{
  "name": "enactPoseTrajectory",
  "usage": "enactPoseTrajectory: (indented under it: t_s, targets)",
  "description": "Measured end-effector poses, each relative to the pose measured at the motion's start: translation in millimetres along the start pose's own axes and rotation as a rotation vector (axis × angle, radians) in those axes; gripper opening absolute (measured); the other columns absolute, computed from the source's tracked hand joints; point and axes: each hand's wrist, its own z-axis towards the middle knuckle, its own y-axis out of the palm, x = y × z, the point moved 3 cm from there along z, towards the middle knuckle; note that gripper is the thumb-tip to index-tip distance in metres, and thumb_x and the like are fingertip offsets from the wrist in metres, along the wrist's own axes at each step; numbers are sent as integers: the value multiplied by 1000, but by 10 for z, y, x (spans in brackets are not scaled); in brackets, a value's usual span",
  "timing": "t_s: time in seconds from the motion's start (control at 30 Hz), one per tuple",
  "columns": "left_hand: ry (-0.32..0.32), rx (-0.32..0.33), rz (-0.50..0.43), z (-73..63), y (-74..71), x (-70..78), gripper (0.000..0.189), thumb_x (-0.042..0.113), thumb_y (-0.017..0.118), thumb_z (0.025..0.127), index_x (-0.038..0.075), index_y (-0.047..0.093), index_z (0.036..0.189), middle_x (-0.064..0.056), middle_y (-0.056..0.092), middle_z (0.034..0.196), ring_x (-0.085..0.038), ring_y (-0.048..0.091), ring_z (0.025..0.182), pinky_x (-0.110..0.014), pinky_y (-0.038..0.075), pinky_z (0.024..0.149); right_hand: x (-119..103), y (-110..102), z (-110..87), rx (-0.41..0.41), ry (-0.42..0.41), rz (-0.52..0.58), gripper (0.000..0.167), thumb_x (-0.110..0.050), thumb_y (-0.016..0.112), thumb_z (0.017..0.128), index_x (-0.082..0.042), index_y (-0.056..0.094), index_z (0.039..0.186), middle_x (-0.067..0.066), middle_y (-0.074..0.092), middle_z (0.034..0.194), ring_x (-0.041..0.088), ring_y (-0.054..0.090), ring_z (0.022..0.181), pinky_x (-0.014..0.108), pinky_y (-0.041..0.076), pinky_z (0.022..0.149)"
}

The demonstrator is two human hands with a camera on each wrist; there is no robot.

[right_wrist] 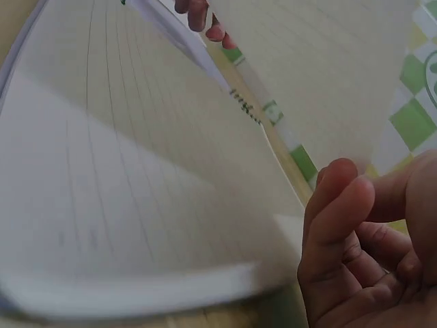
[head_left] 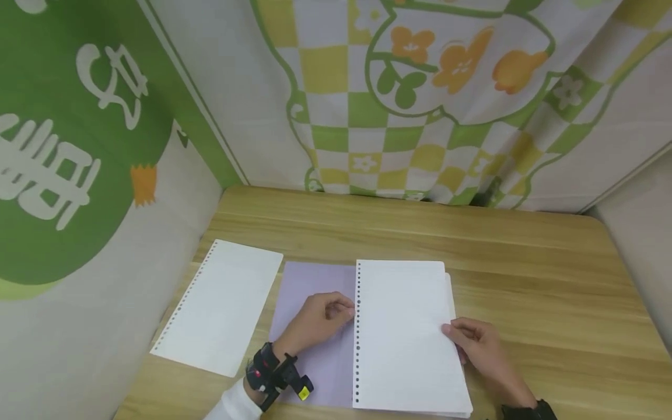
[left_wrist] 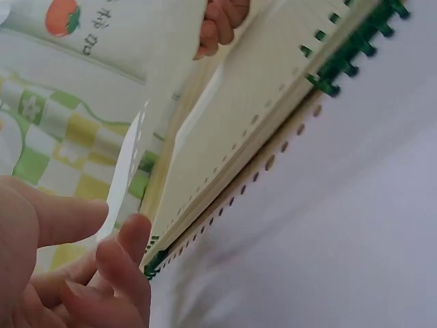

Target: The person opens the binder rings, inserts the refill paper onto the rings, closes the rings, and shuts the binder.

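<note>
A white loose-leaf sheet (head_left: 404, 332) with a row of punched holes along its left edge is held raised over an open notebook. My left hand (head_left: 320, 318) pinches it at the holed edge, thumb and fingertips on either side in the left wrist view. On the opposite edge, my right hand (head_left: 480, 344) grips the sheet between thumb and fingers. Beneath lies the notebook's lined paper stack (right_wrist: 136, 157). Green binding rings (left_wrist: 351, 58) show at both ends of its spine in the left wrist view. The notebook's purple cover (head_left: 325, 373) lies flat under my left hand.
A second punched sheet (head_left: 220, 309) lies slanted on the wooden table (head_left: 551, 280), left of the notebook. A patterned curtain (head_left: 367, 140) hangs along the table's back edge, and a green and white printed sheet (head_left: 79, 251) covers the left side.
</note>
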Motion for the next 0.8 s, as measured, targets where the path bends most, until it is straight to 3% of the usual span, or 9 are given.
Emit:
enactPoseTrajectory:
  t_s: [0.1,0.2,0.37,0.53,0.8]
  targets:
    - [65,24,71,-8,52,63,24,23,70,104,14,73,126,4,76,110,-11,64,85,-26,54,74,60,-121,-24,4,-7,-33,38,-30,74,103,3,73,121,-3,55,65,13,50,59,27,47,62]
    - [147,26,173,-24,98,116,34,23,71,104,14,67,136,4,72,127,-12,64,107,-33,56,93,94,-194,-39,23,-13,-44,37,-28,74,103,4,74,120,-3,57,65,12,50,57,27,47,59]
    - [238,-14,340,-36,164,162,47,28,70,104,15,59,147,-1,59,151,-25,52,135,-48,45,115,107,-217,-58,42,-6,-45,35,-25,75,102,6,74,118,-2,59,63,12,51,55,26,47,57]
    - [271,-54,440,-15,242,142,54,33,66,106,17,53,156,-3,43,169,-37,37,152,-61,34,118,134,-183,-48,50,9,-58,34,-23,76,101,7,74,117,1,70,72,12,54,57,26,48,56]
    - [262,-88,563,16,350,126,56,40,57,109,19,50,161,-1,33,175,-42,27,158,-65,29,120,153,-164,-29,56,22,-64,30,-19,74,101,7,74,116,4,72,73,12,54,56,25,49,54]
